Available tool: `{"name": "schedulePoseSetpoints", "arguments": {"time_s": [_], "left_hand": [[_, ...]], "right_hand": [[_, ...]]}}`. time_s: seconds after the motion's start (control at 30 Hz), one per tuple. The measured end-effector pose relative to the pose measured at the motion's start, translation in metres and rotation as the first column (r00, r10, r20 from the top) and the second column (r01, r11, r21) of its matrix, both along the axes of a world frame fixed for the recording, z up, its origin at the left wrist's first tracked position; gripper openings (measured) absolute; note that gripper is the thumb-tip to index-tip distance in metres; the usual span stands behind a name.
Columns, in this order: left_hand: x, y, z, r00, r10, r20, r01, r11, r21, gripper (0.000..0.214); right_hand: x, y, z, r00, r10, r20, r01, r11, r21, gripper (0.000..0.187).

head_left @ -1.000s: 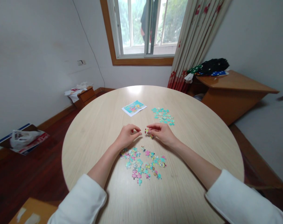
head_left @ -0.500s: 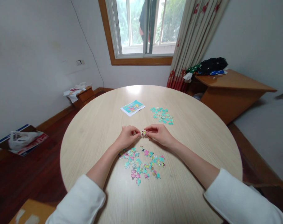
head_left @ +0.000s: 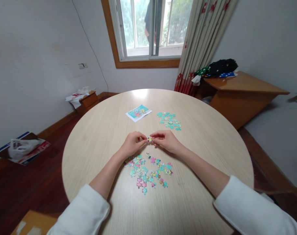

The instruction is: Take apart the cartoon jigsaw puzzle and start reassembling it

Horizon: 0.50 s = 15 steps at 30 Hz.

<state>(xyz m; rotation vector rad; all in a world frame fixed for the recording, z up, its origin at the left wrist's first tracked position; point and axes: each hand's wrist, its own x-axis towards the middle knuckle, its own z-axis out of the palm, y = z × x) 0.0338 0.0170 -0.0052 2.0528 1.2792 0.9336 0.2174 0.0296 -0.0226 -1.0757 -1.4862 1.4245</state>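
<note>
Between my two hands, over the middle of the table, is a small yellow, white and red jigsaw puzzle piece [head_left: 149, 139]; whether it is one piece or two joined is too small to tell. My left hand [head_left: 134, 142] pinches its left side with thumb and forefinger. From the other side my right hand [head_left: 166, 141] pinches it too. Loose puzzle pieces [head_left: 144, 176] in pink, teal and yellow lie spread out nearer to me, a few close under the left wrist. Beyond my right hand is a second group of mostly teal pieces [head_left: 170, 121].
A printed cartoon picture [head_left: 139, 113] lies on the round wooden table [head_left: 94, 137] behind my left hand. To the right stands a brown desk [head_left: 243, 88] with dark cloth on it. A cardboard box [head_left: 33, 223] is at the lower left.
The puzzle piece has turned slightly between my fingertips. Both hands stay in nearly the same place; the whole view has shifted a little.
</note>
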Motion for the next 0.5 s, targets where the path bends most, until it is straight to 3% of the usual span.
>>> {"name": "schedulePoseSetpoints", "arguments": {"time_s": [0.5], "left_hand": [[-0.0028, 0.0027, -0.0057, 1.0, 0.021, 0.023, -0.022, 1.0, 0.012, 0.009]], "right_hand": [[0.0007, -0.0001, 0.0036, 0.999, -0.024, 0.024, 0.023, 0.999, 0.047, 0.018]]}}
